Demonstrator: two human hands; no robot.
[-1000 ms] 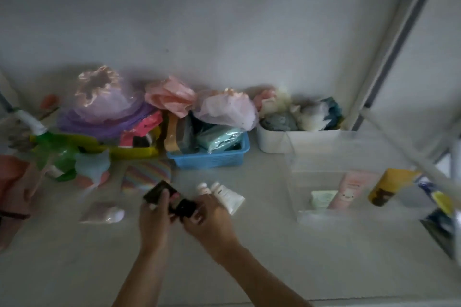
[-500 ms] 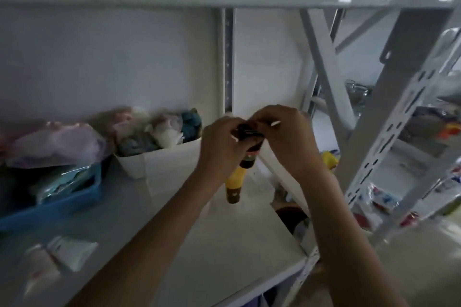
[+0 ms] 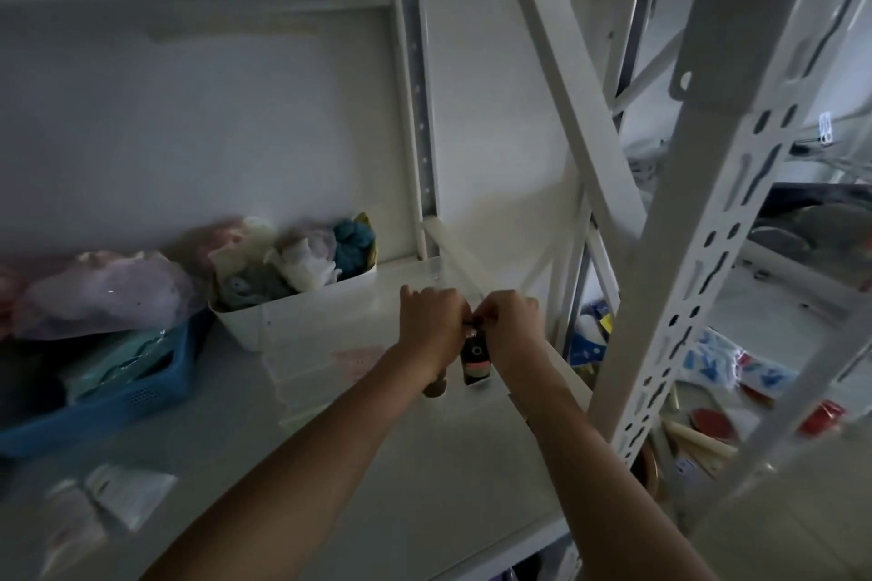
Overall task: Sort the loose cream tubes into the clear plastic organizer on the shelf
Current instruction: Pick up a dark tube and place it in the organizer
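Observation:
Both hands meet over the clear plastic organizer (image 3: pixel 302 359) at the right end of the shelf. My left hand (image 3: pixel 431 321) and my right hand (image 3: pixel 512 326) pinch the top of a black cream tube (image 3: pixel 475 359), which hangs upright inside the organizer. A pink tube (image 3: pixel 356 356) lies in the organizer to the left. The brown end of another tube (image 3: pixel 434 388) shows under my left wrist. Two loose white tubes (image 3: pixel 127 493) lie on the shelf at the front left.
A white bin (image 3: pixel 245 326) of cloth items stands behind the organizer, a blue basket (image 3: pixel 118 396) to its left. White shelf uprights (image 3: pixel 698 250) and a diagonal brace (image 3: pixel 580 118) stand close on the right. More clutter fills the neighbouring shelves beyond.
I carried the black tube from the shelf's middle to the right and lowered it into the organizer. My view swung right with it; both hands stayed on the tube.

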